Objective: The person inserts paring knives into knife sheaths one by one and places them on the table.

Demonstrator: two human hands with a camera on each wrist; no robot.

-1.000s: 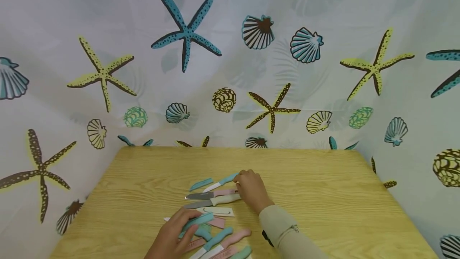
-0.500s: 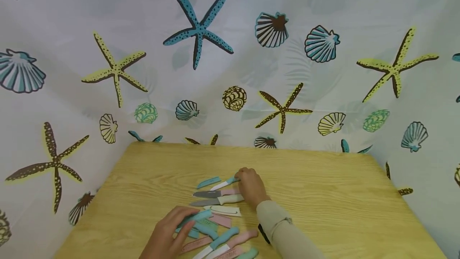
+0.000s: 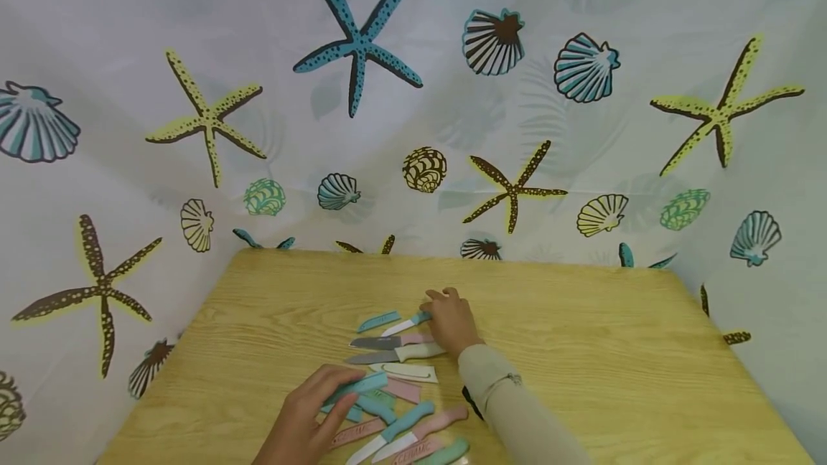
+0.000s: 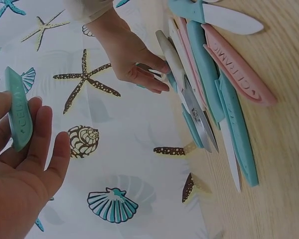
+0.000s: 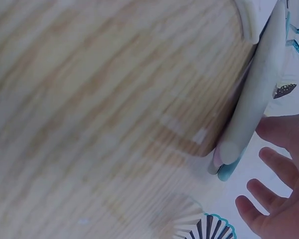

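Note:
My left hand (image 3: 306, 415) holds a turquoise knife sheath (image 4: 21, 109) marked with raised letters, pinched between thumb and fingers above the pile. Farther back, my right hand (image 3: 452, 321) is beside the handle end of a blue-handled knife (image 3: 397, 327) with a white blade. Its fingers are spread in the right wrist view, with the thumb by a cream knife handle (image 5: 254, 94). Parallel to that knife lie a pink-handled knife (image 3: 375, 342) with a dark blade and a cream-handled knife (image 3: 388, 356). A blue sheath (image 3: 378, 321) rests behind them.
A white sheath (image 3: 407, 372) and a pink sheath (image 3: 402, 388) lie in front of the row. Nearer are a blue knife (image 3: 408, 418), a pink knife (image 3: 447, 418), a green handle (image 3: 452, 451) and more sheaths. Patterned cloth (image 3: 413, 92) hangs around the wooden table (image 3: 581, 350).
My right hand's fingers have lifted and spread off the blue knife's handle, and the knife lies on the table. My left hand still holds the turquoise sheath. The head view has shifted slightly.

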